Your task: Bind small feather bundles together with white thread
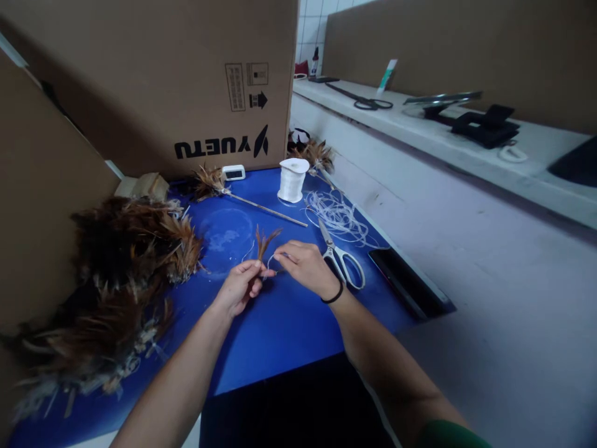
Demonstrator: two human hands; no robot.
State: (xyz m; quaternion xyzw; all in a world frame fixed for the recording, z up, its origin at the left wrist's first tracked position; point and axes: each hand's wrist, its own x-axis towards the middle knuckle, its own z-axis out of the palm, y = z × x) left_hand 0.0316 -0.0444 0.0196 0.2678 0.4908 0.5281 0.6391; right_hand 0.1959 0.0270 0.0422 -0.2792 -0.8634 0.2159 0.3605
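Between thumb and fingers, my left hand (242, 286) pinches a small bunch of brown feathers (263, 244), tips pointing up and away from me. My right hand (305, 264), with a black band at the wrist, is closed on a thin white string (270, 260) close beside the feathers' lower ends. A loose end of string curls up left of the bunch. Scissors (342, 258) with white handles lie just right of my right hand. Beyond my hands, a feather-topped stick (268, 208) rests on the blue table (275, 336).
Piles of brown and black feathers (135, 242) cover the table's left side. A white spool (293, 180) stands at the back, near tangled white string (338, 214). A phone (401, 280) lies by the right edge. Cardboard boxes (153, 81) and a ledge (448, 137) bound the table.
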